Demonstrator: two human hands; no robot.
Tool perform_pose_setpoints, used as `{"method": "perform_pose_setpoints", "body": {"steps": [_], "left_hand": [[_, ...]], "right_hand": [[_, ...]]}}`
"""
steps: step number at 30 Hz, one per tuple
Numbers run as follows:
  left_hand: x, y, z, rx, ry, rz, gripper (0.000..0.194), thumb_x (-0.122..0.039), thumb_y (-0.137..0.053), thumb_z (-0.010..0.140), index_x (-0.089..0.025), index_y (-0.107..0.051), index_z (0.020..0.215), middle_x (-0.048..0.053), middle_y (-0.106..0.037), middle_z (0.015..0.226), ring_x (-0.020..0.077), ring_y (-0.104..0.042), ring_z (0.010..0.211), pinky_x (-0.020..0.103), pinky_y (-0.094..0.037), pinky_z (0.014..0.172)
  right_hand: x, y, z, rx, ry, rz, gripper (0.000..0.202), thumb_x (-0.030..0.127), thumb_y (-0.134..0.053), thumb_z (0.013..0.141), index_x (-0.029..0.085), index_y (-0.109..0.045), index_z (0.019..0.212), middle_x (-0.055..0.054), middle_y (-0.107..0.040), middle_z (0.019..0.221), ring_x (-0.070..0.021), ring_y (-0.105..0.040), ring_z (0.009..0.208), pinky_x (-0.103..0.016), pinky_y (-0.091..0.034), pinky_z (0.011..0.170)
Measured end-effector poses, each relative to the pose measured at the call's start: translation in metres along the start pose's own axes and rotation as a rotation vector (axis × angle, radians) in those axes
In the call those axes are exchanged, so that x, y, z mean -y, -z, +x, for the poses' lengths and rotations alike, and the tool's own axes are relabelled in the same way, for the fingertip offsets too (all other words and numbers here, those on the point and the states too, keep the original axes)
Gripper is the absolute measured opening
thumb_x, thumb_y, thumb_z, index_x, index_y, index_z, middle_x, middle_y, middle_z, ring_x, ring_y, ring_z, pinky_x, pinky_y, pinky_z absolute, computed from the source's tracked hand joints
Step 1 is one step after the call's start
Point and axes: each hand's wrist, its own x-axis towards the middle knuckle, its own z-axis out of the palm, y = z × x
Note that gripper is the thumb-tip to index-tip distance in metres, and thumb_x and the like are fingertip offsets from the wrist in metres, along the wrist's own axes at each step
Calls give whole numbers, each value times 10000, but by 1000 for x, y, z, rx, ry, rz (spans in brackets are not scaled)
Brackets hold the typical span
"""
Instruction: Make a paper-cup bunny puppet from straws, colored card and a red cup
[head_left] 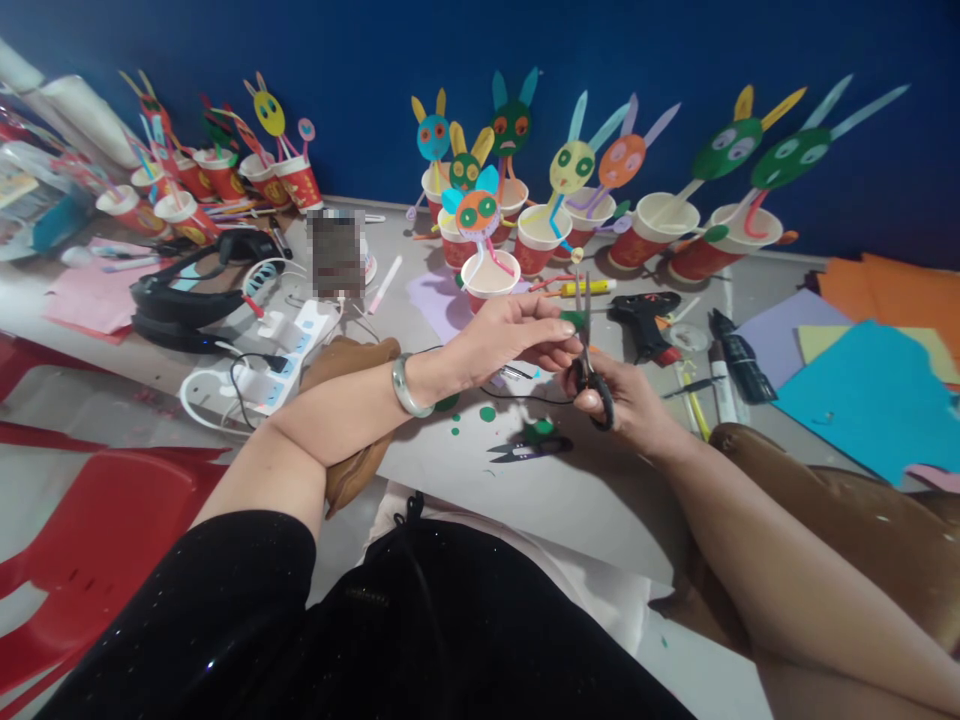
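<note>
Between the fingertips of my left hand [517, 335] is a small piece of green paper [574, 319]. My right hand [619, 390] grips a pair of scissors [592, 378] by its black handles, blades pointing away from me and parted slightly beside the green piece. Below my hands on the table lie black thread snips [529, 450] and a green paper scrap [538, 430]. Several green paper dots [487, 413] are scattered to the left of the snips.
Red paper cups [534, 255] with paper rabbit heads line the back. A hot glue gun [646, 325], markers [722, 385] and blue paper [874, 400] lie to the right. Leftward are a power strip [300, 350], a black headset [191, 300] and a red chair [112, 520].
</note>
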Motion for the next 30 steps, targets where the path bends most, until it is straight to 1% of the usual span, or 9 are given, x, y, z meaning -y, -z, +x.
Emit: {"method": "perform_pose_setpoints", "body": {"steps": [4,10,16,19,25,30], "left_hand": [[-1,0,0,4,-11,9,174,-116,-686,975,-156,-561,860,-16,-758,749,54,-714,635,194,-587,697],[-2,0,0,6,-12,6,186,-96,-669,973,-157,-553,841,-23,-749,726,50,-709,619,180,-573,665],[-3,1,0,10,-20,20,169,-112,-675,970,-157,-570,845,-19,-748,724,58,-711,623,191,-582,667],[-3,3,0,11,-26,32,152,-118,-682,964,-158,-575,863,-15,-756,739,62,-713,630,206,-597,693],[0,6,1,26,-47,56,178,-197,-733,951,-164,-574,878,-8,-770,772,60,-720,650,202,-609,713],[0,6,1,36,-58,49,180,-179,-723,951,-166,-568,861,-10,-770,771,60,-722,649,201,-607,704]], "right_hand": [[-3,1,-1,13,-7,-7,787,993,-574,752,209,-573,686,-44,-604,706,-198,-522,689,-345,-398,685],[-6,2,-2,26,-2,10,772,979,-584,764,212,-554,682,-37,-588,710,-193,-511,697,-344,-392,689],[-5,3,-2,25,-10,18,773,981,-581,762,215,-559,663,-42,-600,699,-193,-509,687,-348,-393,687],[-4,2,-2,19,0,15,774,982,-584,758,217,-547,643,-42,-605,693,-194,-510,686,-353,-397,697],[-4,3,-2,23,-6,19,771,981,-593,751,218,-549,653,-43,-612,704,-200,-516,698,-356,-398,699],[-4,3,-2,23,-9,20,772,983,-583,756,219,-543,654,-42,-606,708,-200,-511,703,-356,-397,695]]}}
